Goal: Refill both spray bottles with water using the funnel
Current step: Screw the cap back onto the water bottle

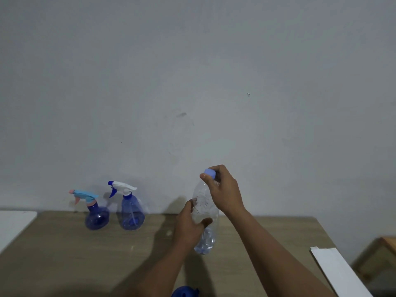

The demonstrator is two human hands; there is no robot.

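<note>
A tan wood-grain table stands against the wall. At its back edge stands the white-topped spray bottle, upright. Just to its left stands a round spray bottle. Well to its right, a white strip lies along the table's edge. Nearer the viewer, a blue plastic piece is cut off by the frame.

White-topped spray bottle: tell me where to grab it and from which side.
I'd grip the white-topped spray bottle by its narrow blue neck, just under the head, coming from the right front. Its trigger and nozzle point left, the other spray bottle stands close on that side, and the wall is close behind.
</note>
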